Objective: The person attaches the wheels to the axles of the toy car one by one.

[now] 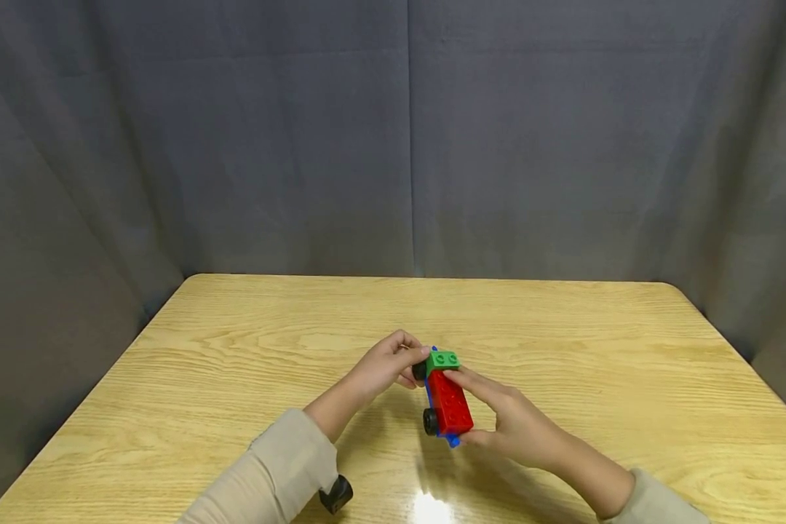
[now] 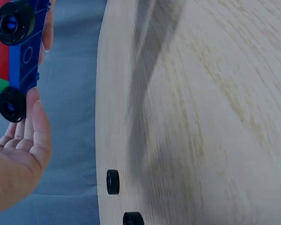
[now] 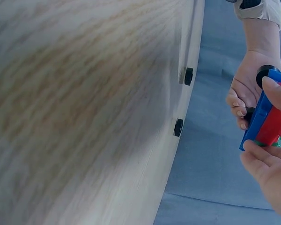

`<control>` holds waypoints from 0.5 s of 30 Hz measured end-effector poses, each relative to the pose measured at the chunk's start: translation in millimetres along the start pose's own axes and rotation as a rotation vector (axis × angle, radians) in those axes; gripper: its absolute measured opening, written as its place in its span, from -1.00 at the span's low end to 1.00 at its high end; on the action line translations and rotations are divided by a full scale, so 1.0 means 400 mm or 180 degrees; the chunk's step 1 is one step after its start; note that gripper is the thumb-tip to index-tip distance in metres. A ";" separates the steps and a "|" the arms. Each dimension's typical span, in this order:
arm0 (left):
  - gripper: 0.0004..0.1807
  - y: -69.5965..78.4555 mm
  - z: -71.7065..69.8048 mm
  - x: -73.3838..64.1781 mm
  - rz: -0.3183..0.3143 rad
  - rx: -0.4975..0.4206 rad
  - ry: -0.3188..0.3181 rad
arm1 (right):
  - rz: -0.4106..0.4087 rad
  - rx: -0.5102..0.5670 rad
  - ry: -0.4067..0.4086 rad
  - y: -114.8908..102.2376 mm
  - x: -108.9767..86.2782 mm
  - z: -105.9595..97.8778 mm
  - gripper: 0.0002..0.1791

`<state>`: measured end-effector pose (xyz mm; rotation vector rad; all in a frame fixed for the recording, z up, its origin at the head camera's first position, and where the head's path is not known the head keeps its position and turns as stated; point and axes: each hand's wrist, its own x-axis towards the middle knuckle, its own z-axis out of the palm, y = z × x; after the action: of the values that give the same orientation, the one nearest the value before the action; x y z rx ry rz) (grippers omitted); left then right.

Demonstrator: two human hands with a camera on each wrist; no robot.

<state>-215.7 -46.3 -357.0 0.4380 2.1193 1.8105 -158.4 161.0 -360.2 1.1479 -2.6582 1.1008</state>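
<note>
A toy car (image 1: 450,404) of building bricks is held above the table. It has a blue base (image 2: 27,58), red bricks (image 1: 450,400) on top and a green brick (image 1: 443,359) at the far end. Two black wheels sit on its left side. My right hand (image 1: 527,429) grips the car's body along its right side, thumb at the near end and fingers by the green brick. With thumb and fingers my left hand (image 1: 386,364) pinches the far left wheel (image 2: 11,104). The car's right side is hidden in the head view.
On the wooden table (image 1: 203,378) stand two loose black wheels, a farther wheel (image 2: 113,182) and a nearer wheel (image 2: 133,219); the head view does not show them. A black rounded object (image 1: 336,495) sits at the left cuff. Grey curtains (image 1: 288,145) hang behind.
</note>
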 end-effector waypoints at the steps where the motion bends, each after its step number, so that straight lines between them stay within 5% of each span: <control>1: -0.64 -0.001 0.000 0.000 -0.0011 -0.0007 -0.0014 | -0.0010 -0.0004 0.0007 0.001 -0.001 0.001 -0.17; 15: -0.52 -0.003 0.005 0.001 -0.0031 -0.0040 -0.0144 | -0.0006 0.0035 -0.0053 -0.002 -0.006 0.002 -0.18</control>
<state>-215.1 -44.7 -358.4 0.4605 2.0753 1.7906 -156.2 161.5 -361.1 1.1665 -2.6662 1.1117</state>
